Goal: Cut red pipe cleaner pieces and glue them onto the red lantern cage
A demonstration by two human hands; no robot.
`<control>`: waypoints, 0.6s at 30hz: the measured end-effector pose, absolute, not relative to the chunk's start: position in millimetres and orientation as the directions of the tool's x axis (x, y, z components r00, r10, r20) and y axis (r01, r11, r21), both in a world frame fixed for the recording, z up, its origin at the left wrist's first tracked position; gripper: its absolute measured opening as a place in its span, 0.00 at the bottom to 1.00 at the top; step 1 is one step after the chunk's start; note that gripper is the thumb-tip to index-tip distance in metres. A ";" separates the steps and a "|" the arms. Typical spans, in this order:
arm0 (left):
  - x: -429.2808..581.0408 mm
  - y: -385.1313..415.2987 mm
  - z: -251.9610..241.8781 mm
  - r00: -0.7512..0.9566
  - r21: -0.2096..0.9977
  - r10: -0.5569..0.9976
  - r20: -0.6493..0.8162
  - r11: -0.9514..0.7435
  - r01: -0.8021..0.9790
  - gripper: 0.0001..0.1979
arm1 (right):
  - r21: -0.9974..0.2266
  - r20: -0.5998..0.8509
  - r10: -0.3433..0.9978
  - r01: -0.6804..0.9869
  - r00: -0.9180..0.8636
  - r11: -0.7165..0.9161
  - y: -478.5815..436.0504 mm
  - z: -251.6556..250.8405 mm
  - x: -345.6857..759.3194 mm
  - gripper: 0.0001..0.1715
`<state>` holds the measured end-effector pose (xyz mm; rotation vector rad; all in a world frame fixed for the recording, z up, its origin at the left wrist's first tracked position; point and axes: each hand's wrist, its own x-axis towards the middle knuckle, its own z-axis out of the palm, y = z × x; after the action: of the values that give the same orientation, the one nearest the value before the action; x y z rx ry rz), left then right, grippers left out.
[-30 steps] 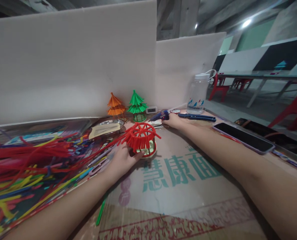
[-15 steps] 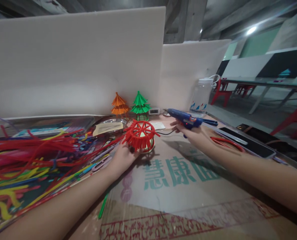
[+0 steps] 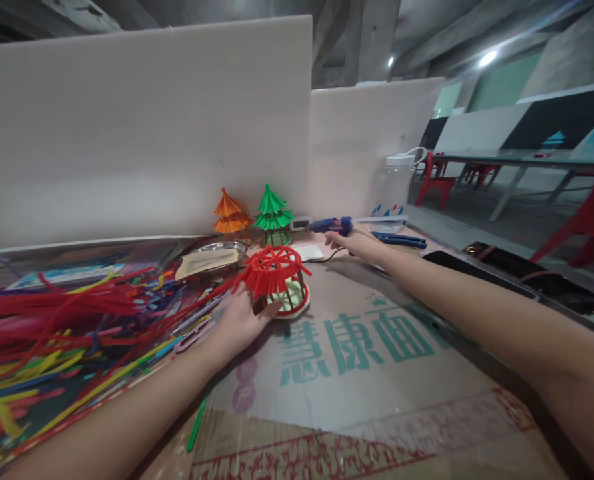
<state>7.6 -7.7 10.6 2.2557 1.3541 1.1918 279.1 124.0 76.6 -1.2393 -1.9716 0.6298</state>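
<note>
Glue gun (image 3: 337, 226) shifted farther off in right hand (image 3: 353, 242).

We see two slim forearms, the left forearm (image 3: 141, 400) and the right forearm (image 3: 451, 293), bare from the wrists to the edges of our view. Each is smooth in outline, slender at the wrist and broader farther back. We find the left hand (image 3: 237, 320) bare, its thumb (image 3: 269, 312) tapering to a rounded tip. The right hand (image 3: 359, 241), also bare, appears smaller to us, its fingernails too small to make out.
</note>
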 end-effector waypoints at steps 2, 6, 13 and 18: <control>7.8 -9.3 11.4 0.231 0.591 0.828 0.511 -0.534 0.604 0.19 | -0.721 0.312 0.908 0.553 -0.278 0.417 132.1 73.7 273.5 0.14; 7.2 -11.9 9.8 0.255 0.577 0.828 0.500 -0.538 0.615 0.14 | -0.712 0.328 0.900 0.551 -0.286 0.434 129.8 61.3 270.1 0.16; 2.1 -7.4 -3.3 0.260 0.526 0.783 0.565 -0.585 0.617 0.06 | -0.664 0.365 0.914 0.638 -0.178 0.390 119.4 34.2 281.6 0.23; 2.1 -10.0 -0.7 0.270 0.501 0.763 0.587 -0.604 0.620 0.06 | -0.663 0.383 0.912 0.644 -0.145 0.381 114.4 19.9 280.0 0.25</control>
<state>2.1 -10.0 -0.7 2.3613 1.3007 1.2444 280.0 114.4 19.9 -1.3462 -1.8763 0.4435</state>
